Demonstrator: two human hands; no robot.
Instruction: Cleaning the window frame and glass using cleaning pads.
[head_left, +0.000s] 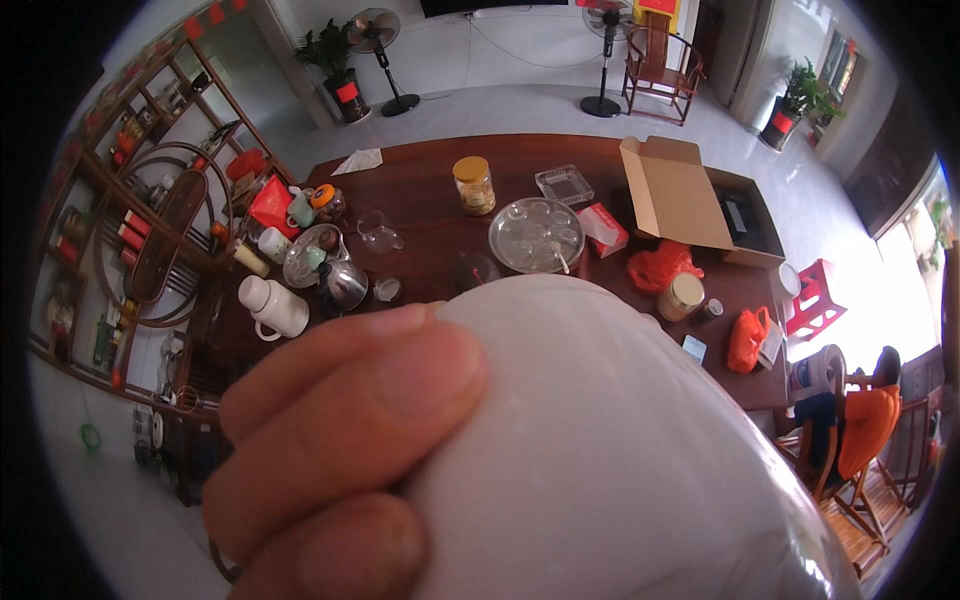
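Very near the camera, my left hand (337, 442) grips the left side of a large-looking, glossy white rounded object (600, 442), perhaps a cup or bowl; its kind cannot be told. Several fingertips press on its surface. The object hides the near part of the dark wooden table (420, 165). My right hand is out of view. Beyond the object, a round metal tray (537, 234) holds glasses and a spoon. A jar with a yellow lid (474, 185) stands behind the tray.
At left on the table are a white thermos jug (274, 307), a metal kettle (343, 285) and a glass pitcher (379, 232). At right lie an opened cardboard box (682, 195), red plastic bags (664, 266) and a phone (694, 349). A person in orange (866, 427) sits beyond the right edge.
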